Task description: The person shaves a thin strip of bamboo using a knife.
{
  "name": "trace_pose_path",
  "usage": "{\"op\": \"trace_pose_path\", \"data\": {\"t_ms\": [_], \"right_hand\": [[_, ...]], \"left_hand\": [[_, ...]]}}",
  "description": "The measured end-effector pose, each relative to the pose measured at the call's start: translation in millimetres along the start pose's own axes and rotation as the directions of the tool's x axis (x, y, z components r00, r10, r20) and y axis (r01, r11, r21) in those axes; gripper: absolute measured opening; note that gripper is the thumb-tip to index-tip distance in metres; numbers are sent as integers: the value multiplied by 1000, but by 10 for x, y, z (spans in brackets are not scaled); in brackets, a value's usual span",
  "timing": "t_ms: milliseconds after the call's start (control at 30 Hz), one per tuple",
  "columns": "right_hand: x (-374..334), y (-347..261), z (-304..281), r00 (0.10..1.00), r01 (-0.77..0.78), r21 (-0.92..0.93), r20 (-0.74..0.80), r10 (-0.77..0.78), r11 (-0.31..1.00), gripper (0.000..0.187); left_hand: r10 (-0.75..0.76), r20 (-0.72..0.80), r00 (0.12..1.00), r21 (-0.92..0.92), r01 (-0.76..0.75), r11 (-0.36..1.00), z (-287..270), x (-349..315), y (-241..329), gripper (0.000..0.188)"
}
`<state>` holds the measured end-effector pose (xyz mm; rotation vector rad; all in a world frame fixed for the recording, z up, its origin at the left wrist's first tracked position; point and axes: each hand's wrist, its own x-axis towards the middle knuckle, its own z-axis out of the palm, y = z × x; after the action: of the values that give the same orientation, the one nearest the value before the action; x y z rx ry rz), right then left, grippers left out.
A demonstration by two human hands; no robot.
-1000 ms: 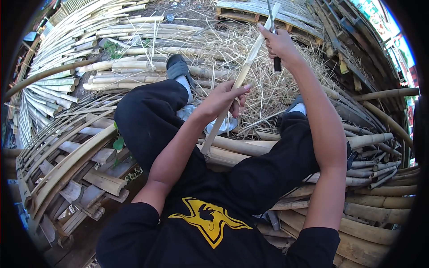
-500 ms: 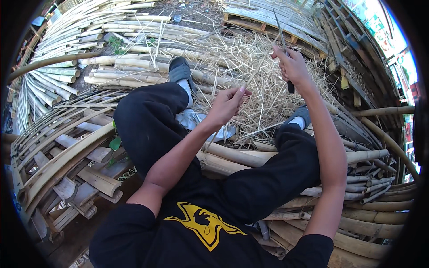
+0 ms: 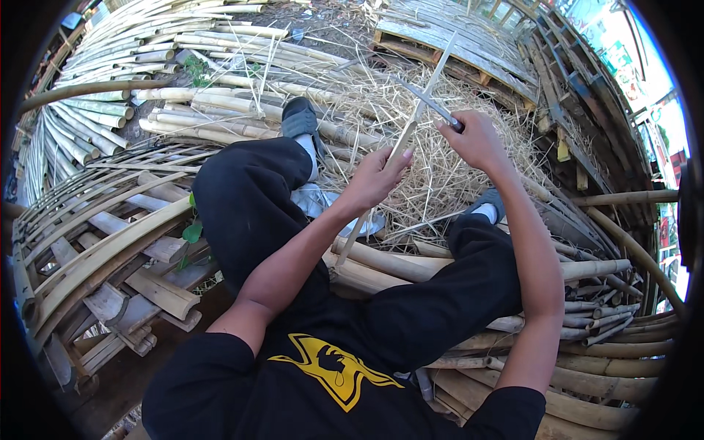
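Note:
My left hand (image 3: 378, 177) is closed around a long, narrow bamboo strip (image 3: 405, 136). The strip slants from between my knees up and away to the right, its lower end close to the bamboo poles I sit beside. In my right hand (image 3: 475, 139) is a knife with a dark handle and a thin grey blade (image 3: 440, 110). The blade crosses the strip beyond my left hand and seems to touch it; the exact contact is too small to make out. Below both hands lies a heap of pale bamboo shavings (image 3: 433, 176).
Bamboo poles (image 3: 205, 121) lie stacked ahead and to the left. A rack of split bamboo pieces (image 3: 158, 293) stands by my left side. More poles (image 3: 601, 367) are piled at my right. A wooden pallet (image 3: 455, 37) lies at the back, with upright pallets (image 3: 579, 95) at the far right.
My right hand has turned the knife from pointing up and away to lying leftward across the strip. The strip, thin and edge-on before, now shows its broader side.

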<state>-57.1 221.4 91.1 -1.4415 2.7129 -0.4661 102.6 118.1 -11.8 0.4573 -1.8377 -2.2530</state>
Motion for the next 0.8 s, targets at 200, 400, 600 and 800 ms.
{"op": "trace_pose_path", "data": {"t_ms": [200, 400, 600, 800], "right_hand": [[69, 18, 216, 968, -55, -150, 236, 90, 987, 38], [80, -126, 292, 972, -94, -225, 190, 139, 970, 34], [144, 124, 448, 987, -73, -337, 107, 116, 939, 27], [287, 222, 311, 974, -50, -427, 177, 138, 903, 24]], "left_hand": [[231, -116, 966, 395, -169, 903, -33, 17, -121, 40], [286, -129, 949, 535, -176, 826, -57, -49, -30, 38], [235, -91, 968, 532, -152, 833, -18, -84, -9, 37], [96, -63, 993, 492, -53, 869, -16, 32, -42, 41]]}}
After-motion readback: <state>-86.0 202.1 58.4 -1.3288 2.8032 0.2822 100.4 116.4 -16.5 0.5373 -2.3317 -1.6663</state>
